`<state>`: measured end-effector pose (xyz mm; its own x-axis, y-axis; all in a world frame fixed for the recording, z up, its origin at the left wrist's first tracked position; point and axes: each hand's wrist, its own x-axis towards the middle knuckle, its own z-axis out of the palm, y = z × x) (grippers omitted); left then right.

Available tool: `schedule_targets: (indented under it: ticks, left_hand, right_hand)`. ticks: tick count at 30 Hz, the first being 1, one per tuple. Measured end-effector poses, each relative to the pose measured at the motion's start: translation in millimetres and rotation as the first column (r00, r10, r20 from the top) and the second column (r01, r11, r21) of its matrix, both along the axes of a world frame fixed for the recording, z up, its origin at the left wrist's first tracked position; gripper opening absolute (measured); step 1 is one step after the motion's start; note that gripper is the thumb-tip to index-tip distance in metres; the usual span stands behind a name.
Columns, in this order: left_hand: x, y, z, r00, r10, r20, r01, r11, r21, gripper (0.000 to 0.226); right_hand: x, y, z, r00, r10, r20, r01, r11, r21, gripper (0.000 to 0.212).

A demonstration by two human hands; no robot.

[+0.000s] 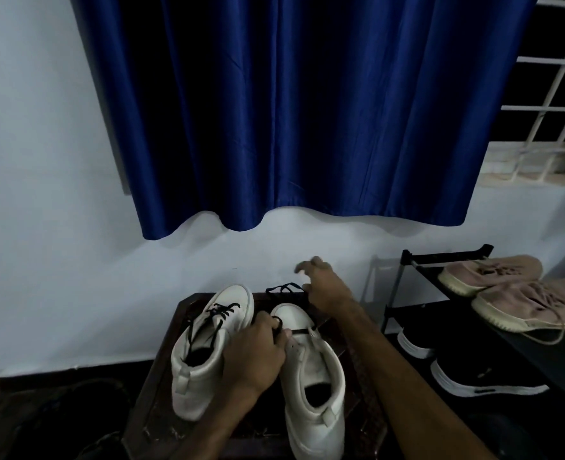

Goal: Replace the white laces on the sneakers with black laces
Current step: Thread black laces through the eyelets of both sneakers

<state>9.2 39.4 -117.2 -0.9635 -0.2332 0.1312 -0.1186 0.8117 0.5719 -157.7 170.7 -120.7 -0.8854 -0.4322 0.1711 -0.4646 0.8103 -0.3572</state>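
Two white sneakers stand on a small dark wooden table. The left sneaker carries a black lace through its eyelets. The right sneaker has a black lace running across its lowest eyelets. My left hand lies over the gap between the shoes and pinches that lace near the toe. My right hand is stretched past the toe of the right sneaker, fingers spread, holding the far black lace end, which loops loosely over the table's back edge.
A blue curtain hangs on the wall behind the table. A black shoe rack stands at the right with beige sneakers on top and black ones below. A barred window is at the upper right.
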Motion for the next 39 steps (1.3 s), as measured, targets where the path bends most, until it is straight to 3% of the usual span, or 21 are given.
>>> schedule_targets:
  ticks: [2, 4, 6, 10, 13, 16, 19, 23, 26, 30, 36, 39]
  left_hand:
    - [2.1, 1.6, 1.2, 1.0, 0.006, 0.01, -0.006, 1.0, -0.03, 0.033]
    - [2.2, 1.4, 3.4, 1.0, 0.013, 0.028, -0.011, 0.999, -0.05, 0.034]
    - [1.8, 0.9, 4.1, 0.999, 0.017, 0.05, -0.014, 0.998, -0.055, 0.035]
    - [2.0, 1.2, 3.7, 0.998, 0.026, 0.06, -0.026, 1.0, -0.01, 0.035]
    - [1.1, -0.8, 4.0, 0.997, 0.04, 0.071, -0.042, 0.999, 0.021, 0.028]
    - [-1.9, -3.2, 5.2, 0.991, 0.036, 0.128, -0.043, 0.998, 0.052, 0.027]
    - [-7.0, -2.4, 9.3, 0.974, 0.012, 0.224, -0.008, 1.0, -0.017, 0.033]
    - [-14.7, -8.5, 10.2, 0.953, -0.024, 0.303, 0.006, 0.998, 0.06, 0.035]
    - [-20.5, -22.2, 13.7, 0.949, -0.058, 0.309, 0.001, 0.983, 0.182, 0.033]
    - [-20.8, -31.9, 39.6, 0.983, -0.05, 0.174, -0.008, 0.949, 0.315, 0.029]
    - [-12.9, -34.0, 52.6, 0.994, -0.026, 0.104, 0.013, 0.993, 0.121, 0.03]
    - [-6.2, -31.4, 55.8, 0.996, -0.021, 0.087, 0.006, 0.986, 0.164, 0.03]
  right_hand:
    - [-6.2, -2.5, -3.6, 0.943, 0.321, 0.089, -0.332, 0.928, 0.166, 0.06]
    - [-6.0, 2.0, -10.4, 0.885, 0.408, 0.223, -0.454, 0.862, 0.224, 0.063]
    - [3.0, 18.5, -14.4, 0.918, 0.344, 0.198, -0.376, 0.914, 0.154, 0.049]
    - [37.3, 53.7, -34.3, 0.991, 0.104, -0.089, -0.095, 0.991, 0.099, 0.026]
    - [63.1, 66.0, -41.8, 0.998, 0.045, -0.052, -0.038, 0.993, 0.116, 0.018]
    - [68.6, 75.0, -26.6, 0.988, 0.144, 0.057, -0.146, 0.989, 0.033, 0.034]
    - [69.6, 64.8, -1.8, 0.987, 0.131, -0.088, -0.145, 0.974, -0.175, 0.046]
    - [72.7, 39.4, -4.4, 0.926, 0.377, -0.028, -0.374, 0.902, -0.215, 0.046]
    - [71.6, 40.3, -17.3, 0.942, 0.333, 0.044, -0.318, 0.926, -0.204, 0.04]
    - [67.9, 43.2, -20.6, 0.959, 0.28, 0.044, -0.27, 0.95, -0.159, 0.04]
    - [74.2, 44.7, -20.5, 0.972, 0.235, 0.008, -0.228, 0.947, -0.227, 0.051]
    - [68.6, 67.9, -26.7, 0.999, 0.036, -0.017, -0.039, 0.977, -0.209, 0.053]
